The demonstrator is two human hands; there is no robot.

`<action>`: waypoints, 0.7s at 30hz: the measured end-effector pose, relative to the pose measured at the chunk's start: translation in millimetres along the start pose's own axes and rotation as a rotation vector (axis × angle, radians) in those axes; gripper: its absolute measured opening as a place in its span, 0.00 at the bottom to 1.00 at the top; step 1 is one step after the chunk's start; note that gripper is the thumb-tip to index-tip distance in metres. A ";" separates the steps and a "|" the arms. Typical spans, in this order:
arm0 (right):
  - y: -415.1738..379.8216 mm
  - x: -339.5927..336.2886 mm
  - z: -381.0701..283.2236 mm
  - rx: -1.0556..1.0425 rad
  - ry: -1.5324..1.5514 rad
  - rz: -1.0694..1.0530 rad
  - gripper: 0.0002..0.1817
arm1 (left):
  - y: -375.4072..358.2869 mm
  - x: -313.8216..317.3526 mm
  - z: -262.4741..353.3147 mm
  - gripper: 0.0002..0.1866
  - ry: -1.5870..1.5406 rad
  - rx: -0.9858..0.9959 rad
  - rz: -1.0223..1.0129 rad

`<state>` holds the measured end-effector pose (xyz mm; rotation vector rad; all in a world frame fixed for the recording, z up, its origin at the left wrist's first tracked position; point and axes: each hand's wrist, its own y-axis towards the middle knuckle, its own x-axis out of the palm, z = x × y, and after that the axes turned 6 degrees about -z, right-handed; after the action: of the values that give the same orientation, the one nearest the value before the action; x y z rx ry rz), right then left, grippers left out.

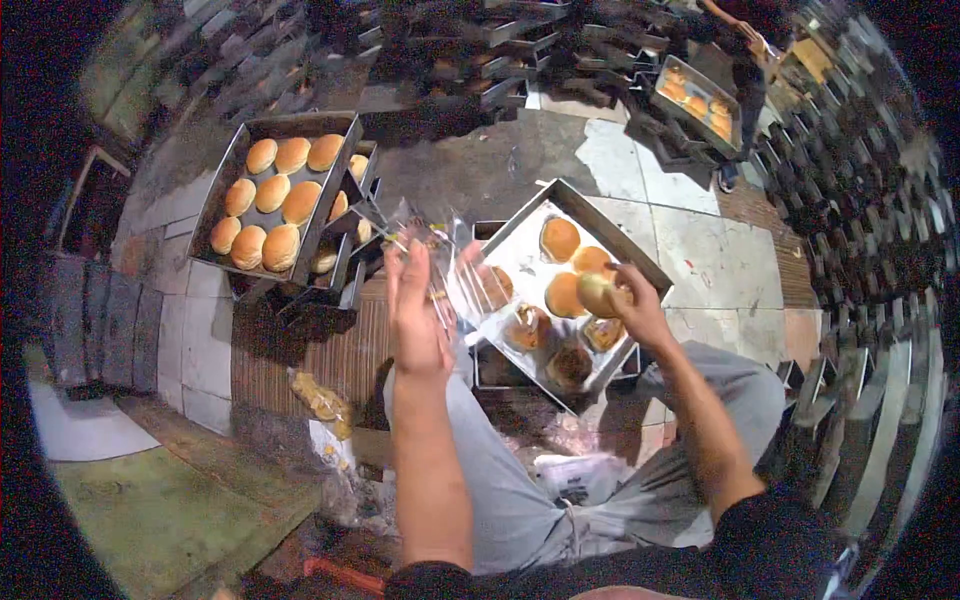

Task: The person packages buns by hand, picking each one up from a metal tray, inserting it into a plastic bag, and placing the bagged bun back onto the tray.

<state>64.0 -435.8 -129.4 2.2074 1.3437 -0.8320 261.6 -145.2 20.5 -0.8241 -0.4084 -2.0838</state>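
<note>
The right hand (635, 305) had its fingers closed around a bun (601, 293), lifted just above the near tray (640, 262) of buns. The left hand (418, 315) pinched a clear plastic bag (455, 262) held up beside that tray. A fuller tray (232, 160) sat further left.

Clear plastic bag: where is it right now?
In the head view, the clear plastic bag is held up in the left hand, centre frame, just left of the near bun tray, while the right hand grips a bun.
</note>
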 end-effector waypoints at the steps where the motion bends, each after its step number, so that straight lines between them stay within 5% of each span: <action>1: -24.6 -3.7 -2.2 0.215 0.365 0.110 0.18 | -0.7 0.4 -5.7 0.26 -0.024 0.024 0.018; 3: -70.9 -21.5 -64.8 0.546 1.169 0.287 0.29 | -9.3 11.8 -7.7 0.27 -0.045 0.016 0.013; 5: -126.9 -19.9 -88.0 0.459 1.733 0.047 0.34 | -14.7 10.6 -20.3 0.28 -0.132 0.041 0.005; 6: -148.6 -28.3 -142.3 0.348 1.632 -0.098 0.36 | -17.9 8.0 -24.0 0.25 -0.160 -0.017 0.021; 8: -180.6 -26.9 -156.0 0.471 1.599 -0.348 0.41 | -30.1 11.9 -32.3 0.22 -0.210 -0.062 0.026; 11: -189.6 -33.0 -188.9 0.270 1.427 -0.320 0.39 | -62.8 32.3 -34.4 0.24 -0.195 -0.077 0.041; 13: -173.0 -56.7 -218.6 -0.091 0.704 -0.319 0.38 | -83.7 44.4 -37.8 0.31 -0.229 -0.110 0.047; 14: -169.1 -54.7 -227.9 -0.096 0.703 -0.324 0.38 | -92.8 55.9 -38.2 0.31 -0.229 -0.103 0.049; 16: -163.4 -46.3 -245.1 -0.512 0.034 0.045 0.36 | -107.0 79.1 -37.6 0.32 -0.281 -0.120 0.061; 18: -178.0 -37.7 -241.6 -0.620 -0.072 0.049 0.31 | -109.6 64.7 -48.9 0.36 -0.478 -0.222 -0.056; 21: -178.1 -37.5 -233.5 -0.543 0.040 0.023 0.29 | -130.2 78.7 -71.5 0.36 -0.319 -0.137 0.110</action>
<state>-45.4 -234.8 58.5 1.8118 1.3623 -0.3542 93.6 -152.9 22.5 -1.2407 -0.3827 -1.8976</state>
